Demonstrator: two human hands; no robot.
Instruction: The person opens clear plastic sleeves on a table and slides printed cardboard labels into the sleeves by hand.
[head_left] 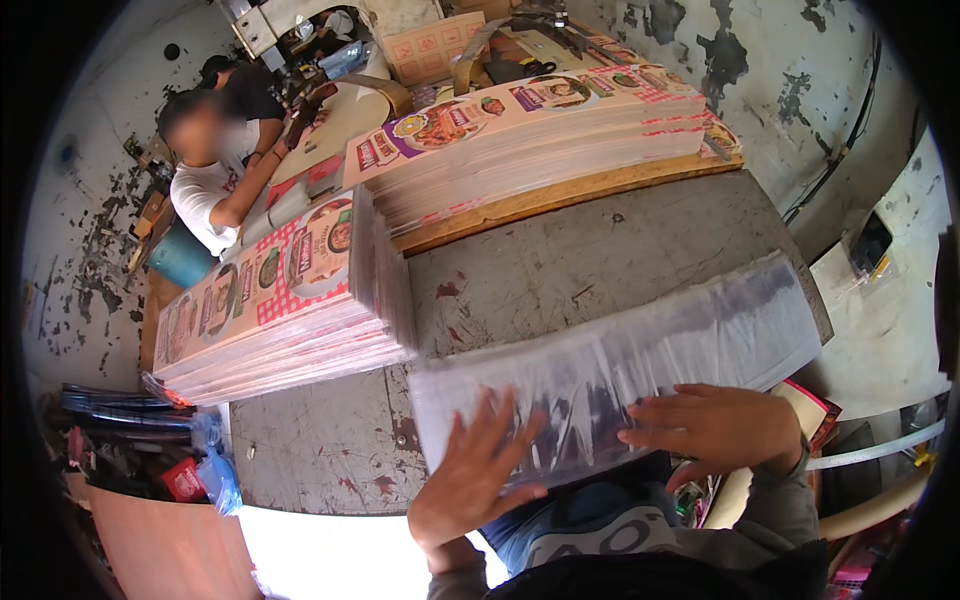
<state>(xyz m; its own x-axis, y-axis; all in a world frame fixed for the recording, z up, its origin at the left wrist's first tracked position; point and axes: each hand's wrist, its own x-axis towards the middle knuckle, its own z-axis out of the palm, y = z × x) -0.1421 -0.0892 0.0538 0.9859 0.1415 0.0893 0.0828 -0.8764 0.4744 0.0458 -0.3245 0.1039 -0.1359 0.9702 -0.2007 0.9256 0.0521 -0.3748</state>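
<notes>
A long sheet of clear plastic [690, 330], perhaps a stack of several, lies along the near edge of the grey worktable, wrinkled and shiny. My left hand [475, 470] is at its left part with the fingers spread, a little blurred. My right hand [720, 428] rests at its near edge, fingers stretched out toward the left. Neither hand grips anything. To the left stands a tall stack of printed food-picture sheets [290, 270] with clear plastic edges. A second, longer stack of printed sheets [530, 115] runs along the far side of the table.
The grey worktable [520, 260] has a scratched top and a wooden strip [570, 195] under the far stack. Two people sit at the far left; one wears a white shirt [200, 200]. A blue plastic bag [218, 475] hangs off the left edge. A phone [870, 243] lies at the right.
</notes>
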